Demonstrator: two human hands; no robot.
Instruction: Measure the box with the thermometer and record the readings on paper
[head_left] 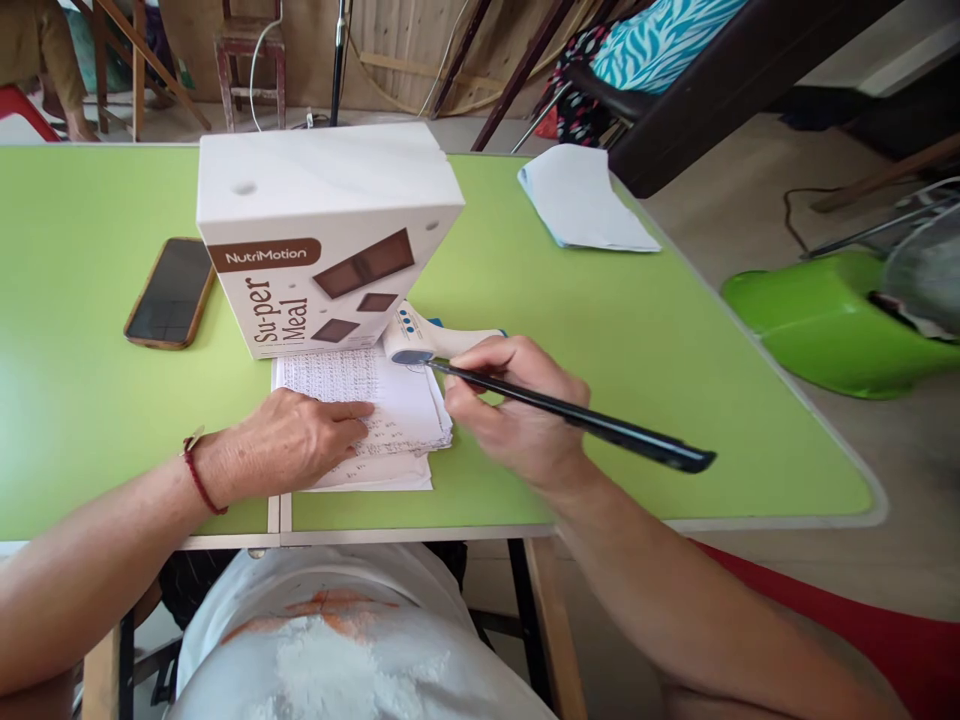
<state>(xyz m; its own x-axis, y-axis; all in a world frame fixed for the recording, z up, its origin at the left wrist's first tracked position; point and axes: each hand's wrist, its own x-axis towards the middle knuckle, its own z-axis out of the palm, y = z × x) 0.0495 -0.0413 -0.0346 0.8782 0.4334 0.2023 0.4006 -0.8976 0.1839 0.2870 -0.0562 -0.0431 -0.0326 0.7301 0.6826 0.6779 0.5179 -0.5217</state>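
Note:
My right hand [525,405] is closed around a long black pen [600,420]. The pen's tip points left, at the right side of a stack of handwritten papers [405,420], by the front of a white handheld device [409,340] with blue buttons. Whether the tip touches the paper I cannot tell. My left hand [304,435] lies on the papers with its index finger stretched out and nothing held. A white "NutriMotion Super Meal" box [330,180] stands upright just behind, covering the top of the papers.
Left of the box lies a phone [169,295] in a brown case. Folded white paper [589,200] lies at the back right of the green table [637,330]. On the floor to the right is a green stool [832,325]. Another person's leg [64,70] shows at the top left.

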